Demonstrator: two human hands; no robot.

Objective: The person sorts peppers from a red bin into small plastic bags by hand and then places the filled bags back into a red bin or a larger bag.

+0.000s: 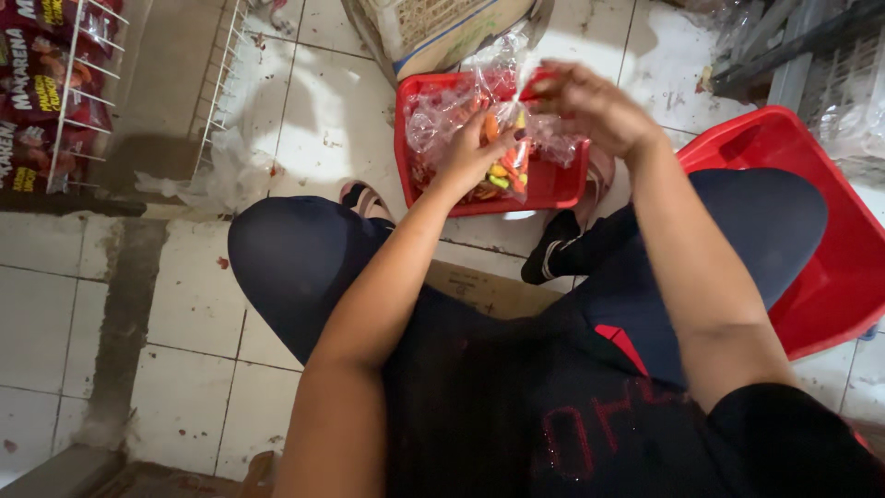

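Floor (194, 304): pale square tiles, stained, with dark grout lines; a grey worn strip runs near-to-far at left.

On it:
- Red tray (553, 189), far centre, shallow, rectangular.
- Cardboard box (433, 28), far, just behind the tray.
- Red tub (825, 258), right, large, tilted.
- White wire rack (78, 83), far left, with red snack packets.
- Crumpled clear plastic (217, 180), beside the rack's foot.
- Flat cardboard piece (489, 288), centre, near the tray.
- Two sandalled feet (367, 198), either side of the tray.
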